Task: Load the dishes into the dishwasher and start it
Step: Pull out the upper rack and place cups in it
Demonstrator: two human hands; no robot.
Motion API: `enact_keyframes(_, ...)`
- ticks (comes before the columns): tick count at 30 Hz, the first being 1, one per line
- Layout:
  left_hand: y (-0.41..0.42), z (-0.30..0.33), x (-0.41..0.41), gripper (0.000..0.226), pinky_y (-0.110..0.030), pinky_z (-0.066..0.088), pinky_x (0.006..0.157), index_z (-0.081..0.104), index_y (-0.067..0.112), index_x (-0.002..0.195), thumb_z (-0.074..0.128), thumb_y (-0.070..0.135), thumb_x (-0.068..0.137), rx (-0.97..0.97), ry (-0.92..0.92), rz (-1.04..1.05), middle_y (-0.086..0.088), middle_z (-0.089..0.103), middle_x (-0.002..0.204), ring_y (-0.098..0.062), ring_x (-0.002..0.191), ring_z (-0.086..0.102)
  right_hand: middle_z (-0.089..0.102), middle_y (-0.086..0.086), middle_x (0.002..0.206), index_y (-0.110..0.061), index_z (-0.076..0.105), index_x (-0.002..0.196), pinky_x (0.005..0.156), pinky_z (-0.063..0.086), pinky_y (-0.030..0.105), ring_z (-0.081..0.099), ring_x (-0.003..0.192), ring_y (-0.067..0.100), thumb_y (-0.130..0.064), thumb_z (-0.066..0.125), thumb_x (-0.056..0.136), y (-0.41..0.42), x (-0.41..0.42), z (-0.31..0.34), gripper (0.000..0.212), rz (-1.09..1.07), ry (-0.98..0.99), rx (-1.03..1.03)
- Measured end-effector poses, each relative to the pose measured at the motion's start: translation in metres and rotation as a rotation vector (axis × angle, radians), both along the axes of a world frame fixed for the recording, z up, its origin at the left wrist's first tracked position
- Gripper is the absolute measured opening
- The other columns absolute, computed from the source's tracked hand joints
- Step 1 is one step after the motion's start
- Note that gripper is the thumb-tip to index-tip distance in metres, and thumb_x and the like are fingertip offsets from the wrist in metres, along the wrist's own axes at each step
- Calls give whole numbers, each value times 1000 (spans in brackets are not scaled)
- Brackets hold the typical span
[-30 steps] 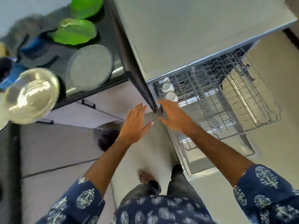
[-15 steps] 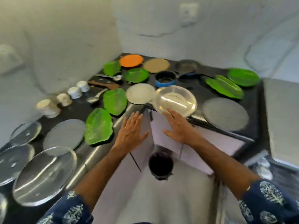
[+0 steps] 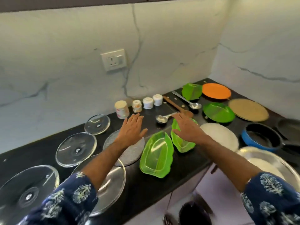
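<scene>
The dishes lie spread one by one on the black counter [image 3: 146,184], none stacked, and I judge this is so that each piece can be taken singly for the dishwasher, which is not in view here. Four small cups [image 3: 139,105] stand upside down in a row at about 12 o'clock from the left hand [image 3: 132,129], near the wall; the steel spoon [image 3: 164,117] and the wooden spatula [image 3: 177,107] lie just past the right hand [image 3: 185,129], at its 11 and 12 o'clock. Glass lids [image 3: 76,149] are laid flat toward 9 o'clock, and the plates and the blue pan [image 3: 259,138] toward 3 o'clock. Both forearms reach forward over the counter, palms turned down. The left hand hovers above a frosted round plate [image 3: 129,153] with the fingers straight and together, the thumb spread, holding nothing. The right hand is over one green leaf-shaped dish [image 3: 183,142], fingers also stretched and relaxed, grasping nothing; whether it touches the dish I cannot tell. A second green leaf dish [image 3: 155,153] lies just beside it, at 7 o'clock. My judgement: the hands are choosing the next piece, probably the cups or the spoon.
</scene>
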State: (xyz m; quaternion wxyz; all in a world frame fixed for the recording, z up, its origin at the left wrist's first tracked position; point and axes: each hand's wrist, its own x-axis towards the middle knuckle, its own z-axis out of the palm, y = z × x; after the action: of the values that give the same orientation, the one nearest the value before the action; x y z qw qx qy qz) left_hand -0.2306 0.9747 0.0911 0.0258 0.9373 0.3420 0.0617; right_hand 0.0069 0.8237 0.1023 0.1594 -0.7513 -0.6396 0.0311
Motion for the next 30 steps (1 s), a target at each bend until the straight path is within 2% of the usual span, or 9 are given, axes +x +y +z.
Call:
enact_keyframes(2,37,0,2,70,-51,30,117,31,11,153,48,51,98,-12,40,78,-14,31,160,-32,147,31,47,14,141,-9,44,142,107,39,47,49,128,36,-27,70,84,51,17,-2,66,39,23,-15)
enact_keyframes(7,107,10,8,60,-48,44,104,37,11,146,51,43,97,-78,113,264,-13,42,150,-34,130,48,48,15,138,-10,44,140,99,43,51,49,124,38,-44,59,82,156,41,-13,68,126,64,-150)
enact_keyframes(11,146,12,3,55,-45,45,99,41,11,142,55,38,96,-146,67,385,-13,44,148,-33,125,52,45,16,140,-8,41,142,101,42,46,46,126,36,-32,65,89,218,43,-26,63,254,40,-204)
enact_keyframes(17,164,9,-4,52,-45,47,100,43,15,140,53,36,95,-124,130,409,-9,48,144,-29,123,53,44,13,140,-12,40,140,99,44,46,47,126,34,-32,62,88,288,19,-34,59,366,-101,-263)
enact_keyframes(21,161,5,-4,52,-48,45,102,40,15,142,49,34,95,-86,174,380,-11,47,145,-30,125,51,43,11,142,-13,40,139,101,42,45,44,128,34,-37,63,89,324,9,-40,60,362,-212,-266)
enact_keyframes(25,162,5,-12,55,-48,40,109,38,15,145,49,35,96,-80,134,374,-9,42,150,-29,132,46,37,8,151,-16,34,146,106,37,43,38,133,32,-39,66,88,348,4,-56,70,368,-317,-289)
enact_keyframes(30,168,-3,-28,54,-45,42,108,40,15,141,50,39,94,-97,109,380,-8,45,146,-25,127,49,36,14,149,-16,37,145,110,33,44,33,136,37,-32,66,89,355,-2,-72,64,364,-414,-339)
